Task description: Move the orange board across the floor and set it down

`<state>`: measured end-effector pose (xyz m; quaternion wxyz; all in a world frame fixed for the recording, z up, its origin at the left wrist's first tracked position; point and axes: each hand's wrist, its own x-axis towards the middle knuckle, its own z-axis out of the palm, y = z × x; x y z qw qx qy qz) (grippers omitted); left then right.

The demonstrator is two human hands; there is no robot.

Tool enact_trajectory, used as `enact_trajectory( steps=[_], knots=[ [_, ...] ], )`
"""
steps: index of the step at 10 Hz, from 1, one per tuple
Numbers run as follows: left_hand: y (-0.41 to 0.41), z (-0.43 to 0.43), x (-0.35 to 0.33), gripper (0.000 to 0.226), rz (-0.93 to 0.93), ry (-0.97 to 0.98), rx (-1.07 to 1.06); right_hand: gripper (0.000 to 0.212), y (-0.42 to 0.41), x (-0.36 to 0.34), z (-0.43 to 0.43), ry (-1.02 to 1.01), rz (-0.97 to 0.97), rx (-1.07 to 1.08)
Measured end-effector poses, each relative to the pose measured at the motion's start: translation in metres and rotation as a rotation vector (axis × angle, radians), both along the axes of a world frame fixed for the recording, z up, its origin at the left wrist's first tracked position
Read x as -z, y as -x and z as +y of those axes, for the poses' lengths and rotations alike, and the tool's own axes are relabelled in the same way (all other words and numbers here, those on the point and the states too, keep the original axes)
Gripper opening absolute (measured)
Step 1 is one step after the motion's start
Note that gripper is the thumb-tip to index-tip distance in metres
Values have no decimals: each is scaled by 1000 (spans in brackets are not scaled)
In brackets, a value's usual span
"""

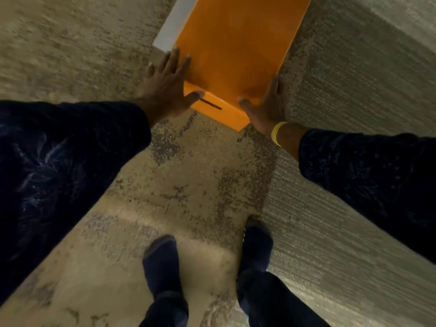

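Note:
A long orange board (238,46) runs from the top of the view down to the middle, with a dark slot in its near end face. My left hand (165,83) grips its near left corner, fingers spread on the top face and thumb on the end face. On the near right corner sits my right hand (269,105), with a yellow wristband, its thumb on the end face. A white edge (169,27) shows along the board's left side.
The floor is speckled tan carpet (188,180) on the left and ribbed grey carpet (354,79) on the right. My two feet in dark shoes (162,263) stand below the board's near end. The frame is blurred by motion.

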<state>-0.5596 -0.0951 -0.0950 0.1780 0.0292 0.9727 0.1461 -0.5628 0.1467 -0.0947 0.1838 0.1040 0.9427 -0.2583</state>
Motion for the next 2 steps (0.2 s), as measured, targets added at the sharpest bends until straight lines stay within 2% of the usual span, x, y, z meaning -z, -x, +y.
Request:
enact_trajectory(
  steps=[1,2],
  knots=[
    [-27,-9,-9,93,62,47,46,108,-19,-12,-1,-93,11,-160],
    [-53,-26,-39,95,127,108,109,105,-45,-35,-11,-150,114,-331]
  ],
)
